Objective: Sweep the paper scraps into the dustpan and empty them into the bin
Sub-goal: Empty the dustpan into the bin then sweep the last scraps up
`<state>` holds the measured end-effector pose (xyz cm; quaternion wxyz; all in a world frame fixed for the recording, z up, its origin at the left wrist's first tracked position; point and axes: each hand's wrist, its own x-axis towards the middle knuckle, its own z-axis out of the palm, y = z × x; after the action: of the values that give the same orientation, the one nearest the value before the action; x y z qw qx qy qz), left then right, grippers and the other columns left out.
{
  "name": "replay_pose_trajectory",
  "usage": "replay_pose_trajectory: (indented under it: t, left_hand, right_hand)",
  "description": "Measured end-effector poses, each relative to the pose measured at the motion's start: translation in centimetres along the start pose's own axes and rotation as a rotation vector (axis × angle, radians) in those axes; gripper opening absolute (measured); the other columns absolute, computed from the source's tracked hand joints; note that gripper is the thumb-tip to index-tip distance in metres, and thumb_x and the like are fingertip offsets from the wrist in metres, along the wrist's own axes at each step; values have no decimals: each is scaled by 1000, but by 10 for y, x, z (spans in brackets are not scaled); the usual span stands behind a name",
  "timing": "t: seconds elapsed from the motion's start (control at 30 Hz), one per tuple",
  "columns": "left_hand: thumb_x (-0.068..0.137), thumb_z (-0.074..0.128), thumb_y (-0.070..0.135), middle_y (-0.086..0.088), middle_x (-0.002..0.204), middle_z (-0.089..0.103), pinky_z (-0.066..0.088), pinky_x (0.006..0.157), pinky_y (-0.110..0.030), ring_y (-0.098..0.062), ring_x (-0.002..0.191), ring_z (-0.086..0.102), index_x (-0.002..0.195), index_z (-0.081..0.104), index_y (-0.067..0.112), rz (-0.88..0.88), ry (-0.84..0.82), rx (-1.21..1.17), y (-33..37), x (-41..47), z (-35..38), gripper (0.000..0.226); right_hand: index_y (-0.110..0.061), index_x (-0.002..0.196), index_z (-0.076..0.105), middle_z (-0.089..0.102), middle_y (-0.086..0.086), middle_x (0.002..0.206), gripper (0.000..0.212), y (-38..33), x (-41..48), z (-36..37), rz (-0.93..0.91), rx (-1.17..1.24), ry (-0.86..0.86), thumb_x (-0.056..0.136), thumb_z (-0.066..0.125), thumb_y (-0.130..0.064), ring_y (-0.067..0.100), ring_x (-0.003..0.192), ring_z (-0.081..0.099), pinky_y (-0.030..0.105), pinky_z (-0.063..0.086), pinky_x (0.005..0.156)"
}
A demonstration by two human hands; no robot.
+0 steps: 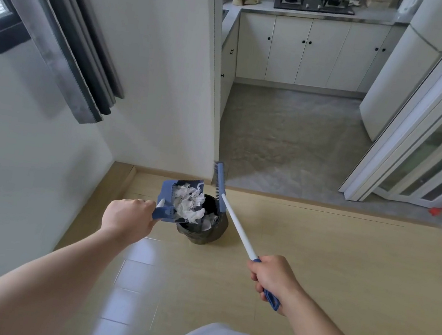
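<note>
Scraps (188, 205) sat heaped in the dustpan (167, 191), just past my left fingers, white and crumpled. My left hand (128, 216) was curled tight round the dustpan handle and held the pan tilted over the bin (204, 235). A few scraps lay inside the bin. It had a black liner and stood beyond both hands, nearer my left. My right hand (273, 280) gripped the broom (236, 227) near its blue end, fingers wrapped round it. The shaft ran forward and left from my right fingers. The brush head was by the bin's far rim; couldn't tell if they touched.
</note>
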<state>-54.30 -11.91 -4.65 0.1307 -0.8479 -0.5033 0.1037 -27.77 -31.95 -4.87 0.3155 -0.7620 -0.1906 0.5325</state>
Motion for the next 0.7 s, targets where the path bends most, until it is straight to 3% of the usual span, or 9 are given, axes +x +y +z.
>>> replay_pose_trajectory:
  t: [0.1, 0.43, 0.7]
  left_hand:
    - [100, 41, 53, 5, 88, 69, 34, 54, -29, -24, 64, 49, 98, 59, 24, 10, -3, 6, 3, -4, 0, 34]
    - [98, 43, 56, 6, 80, 66, 34, 54, -28, -23, 64, 49, 92, 59, 25, -72, 27, -69, 8, -8, -8, 36]
    - [99, 41, 56, 3, 87, 71, 38, 56, -28, -26, 79, 68, 95, 60, 23, -118, 24, -110, 17, -2, -12, 39]
  right_hand:
    - [-9, 76, 55, 47, 5, 62, 15, 3, -2, -2, -5, -11, 2, 90, 54, -11, 14, 41, 38, 22, 31, 40]
    - [-9, 75, 56, 48, 4, 64, 16, 13, -9, -7, -4, -19, -2, 91, 54, -12, 14, 42, 40, 22, 32, 41]
    - [-9, 80, 60, 49, 4, 66, 13, 21, -14, -11, 1, -13, -4, 91, 54, -13, 13, 43, 41, 22, 33, 42]
